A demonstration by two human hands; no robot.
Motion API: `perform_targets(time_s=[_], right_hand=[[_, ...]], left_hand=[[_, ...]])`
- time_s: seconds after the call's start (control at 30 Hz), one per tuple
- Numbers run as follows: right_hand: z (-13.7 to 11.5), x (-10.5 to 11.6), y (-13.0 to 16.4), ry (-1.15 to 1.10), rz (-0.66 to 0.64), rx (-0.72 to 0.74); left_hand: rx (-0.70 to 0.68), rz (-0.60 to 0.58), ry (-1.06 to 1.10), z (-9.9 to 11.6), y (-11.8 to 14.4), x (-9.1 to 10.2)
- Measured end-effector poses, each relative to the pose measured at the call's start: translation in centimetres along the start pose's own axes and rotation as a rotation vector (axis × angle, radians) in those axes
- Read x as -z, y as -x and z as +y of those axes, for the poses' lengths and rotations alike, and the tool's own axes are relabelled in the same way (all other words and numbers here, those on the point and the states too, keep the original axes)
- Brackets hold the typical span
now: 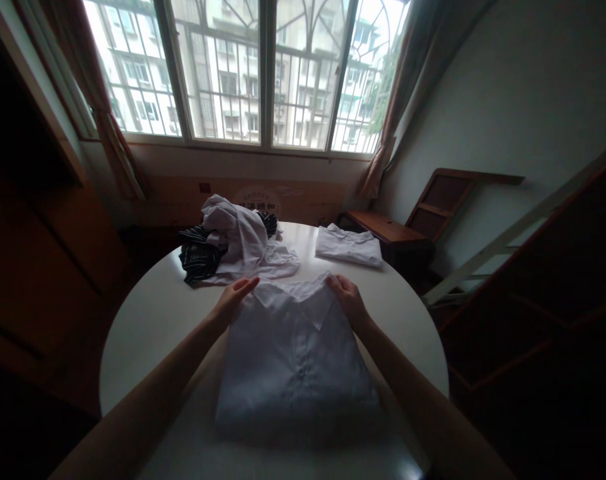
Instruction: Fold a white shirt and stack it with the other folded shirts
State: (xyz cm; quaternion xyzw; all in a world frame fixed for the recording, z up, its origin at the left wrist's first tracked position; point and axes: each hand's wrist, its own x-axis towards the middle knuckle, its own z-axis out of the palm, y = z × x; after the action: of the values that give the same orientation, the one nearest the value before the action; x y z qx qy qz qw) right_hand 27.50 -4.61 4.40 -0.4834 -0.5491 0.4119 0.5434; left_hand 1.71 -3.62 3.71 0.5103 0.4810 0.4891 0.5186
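A folded white shirt (pixel 295 357) lies at the table's (pixel 147 320) six o'clock edge. The collar corners are touched by the left hand (pixel 235 298) and right hand (pixel 347 298), fingers flat, nothing gripped. Light, limp cloth (probably slippery) is best pinched at the shoulders.

A room in a home: a round white table (pixel 147 320) with shirts (pixel 293 360) and a clothes heap (pixel 233 247) at its far edge, a curtained window (pixel 253 73), wooden furniture (pixel 393 230).
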Motion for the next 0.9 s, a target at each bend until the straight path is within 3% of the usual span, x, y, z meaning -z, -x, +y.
perform_targets(time_s=[0.2,0.37,0.57,0.7,0.8,0.9], right_hand=[[-0.3,-0.4,0.3,0.019,0.049,0.048],[-0.7,-0.3,0.5,-0.005,0.06,0.056],[-0.1,-0.6,0.4,0.099,0.111,0.068],[1.2,0.1,-0.4,0.144,0.294,0.078],[2.7,1.4,-1.4,0.194,0.486,0.06],[4.3,2.9,-2.4,0.255,0.649,0.002]], left_hand=[[0.032,0.052,0.108,-0.3,0.0,-0.2],[0.043,-0.001,0.252,0.3,0.5,-0.7],[0.042,0.017,0.248,0.0,0.1,-0.6],[0.05,0.07,0.248,-0.9,-0.7,-0.1],[0.129,0.034,0.195,-1.5,-1.0,0.1],[0.089,-0.001,0.069,-2.1,-1.3,0.1]])
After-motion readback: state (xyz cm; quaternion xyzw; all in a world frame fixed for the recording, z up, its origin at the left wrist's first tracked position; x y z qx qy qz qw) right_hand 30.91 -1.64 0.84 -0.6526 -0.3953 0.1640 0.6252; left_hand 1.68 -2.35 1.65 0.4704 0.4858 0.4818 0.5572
